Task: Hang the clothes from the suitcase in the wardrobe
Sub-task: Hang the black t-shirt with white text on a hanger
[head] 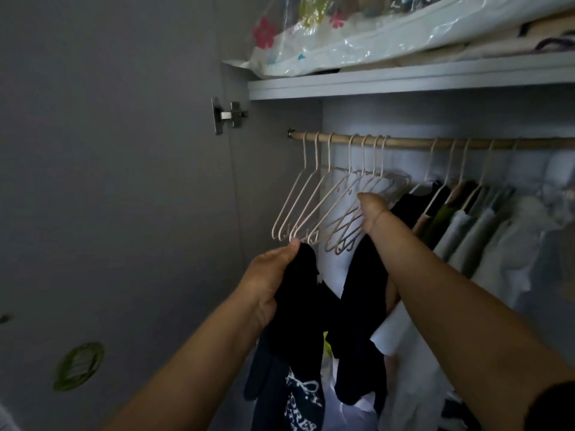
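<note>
A dark navy garment with white lettering hangs between my hands inside the wardrobe. My left hand grips one top corner of it, just below the empty hangers. My right hand is raised among several empty pale pink hangers; its fingers are closed around the garment's other side, and touch a hanger. The hangers hang from a wooden rail that runs across the wardrobe. The suitcase is out of view.
Clothes in black, green, grey and white fill the rail's right half. A shelf above holds a clear flowered plastic bag and folded fabric. The open grey wardrobe door with its hinge stands at left.
</note>
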Available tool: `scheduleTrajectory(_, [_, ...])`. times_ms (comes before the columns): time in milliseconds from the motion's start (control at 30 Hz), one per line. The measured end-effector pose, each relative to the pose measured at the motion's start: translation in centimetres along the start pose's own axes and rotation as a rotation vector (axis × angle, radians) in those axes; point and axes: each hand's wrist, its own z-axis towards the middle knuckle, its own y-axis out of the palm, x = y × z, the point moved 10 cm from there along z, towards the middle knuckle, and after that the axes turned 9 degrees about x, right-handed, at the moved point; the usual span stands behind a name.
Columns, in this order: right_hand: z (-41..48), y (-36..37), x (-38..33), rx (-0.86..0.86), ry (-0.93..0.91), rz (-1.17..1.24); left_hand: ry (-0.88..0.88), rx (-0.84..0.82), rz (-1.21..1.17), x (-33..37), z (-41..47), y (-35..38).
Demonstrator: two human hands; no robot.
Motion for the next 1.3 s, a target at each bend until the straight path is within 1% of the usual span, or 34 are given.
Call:
scheduleTrajectory(133, [0.8, 0.4, 0.2, 0.01, 0.085, 0.008, 0.016, -0.001, -0.01, 1.5, 1.7, -0.5])
scheduleTrajectory(333, [3.0, -0.2, 0.2, 0.07, 0.085, 0.107, 0.017, -0.03, -0.021, 2.5, 3.6, -0.5])
scheduleTrajectory(400, [3.9, -1.1, -0.5, 0.11, 0.028, 0.065, 0.002, -0.038, -0.02, 2.2, 4.1, -0.3])
scheduleTrajectory(433, [4.2, -1.2, -1.0, 0.112, -0.006, 0.019, -0.001, -0.04, -0.018, 2.0, 4.4, -0.2])
scheduleTrajectory(500, [4.3, -1.2, -1.8, 0.117, -0.053, 0.01, -0.004, -0.05, -0.014, 1.7, 4.8, 0.2])
scheduleTrajectory(567, [4.3, -1.7, -2.0, 0.149, -0.018, 0.088, -0.008, -0.055, -0.004, 1.5, 5.1, 0.7])
scheduleTrajectory(600, [4.4, -1.9, -2.1, 0.162, -0.019, 0.097, -0.011, -0.056, 0.002, 1.4, 5.2, 0.9])
scheduleTrajectory(700, [4.7, -2.4, -2.2, 0.16, -0.096, 0.023, -0.017, -0.072, 0.009, 1.2, 5.5, 1.7])
scheduleTrajectory(800, [4.9, -4.0, -1.0, 0.21, -0.068, 0.095, -0.025, -0.09, 0.001, 0.8, 5.7, 2.5])
scheduleTrajectory(933, [4.8, -4.0, -1.2, 0.151, -0.124, -0.032, -0.033, -0.099, 0.002, 0.2, 5.6, 3.1])
scheduleTrajectory(1100, [4.3, -5.1, -1.9, 0.146, -0.175, -0.052, -0.041, -0.1, -0.002, 0.0, 5.3, 3.2])
scheduleTrajectory(1167, [3.8, -5.2, -2.0, 0.128, -0.173, 0.001, -0.035, -0.089, -0.006, 0.0, 5.1, 3.0])
scheduleTrajectory(1300, [1.9, -5.7, -2.7, 0.126, -0.17, 0.227, -0.018, -0.056, -0.003, 0.1, 4.8, 2.4])
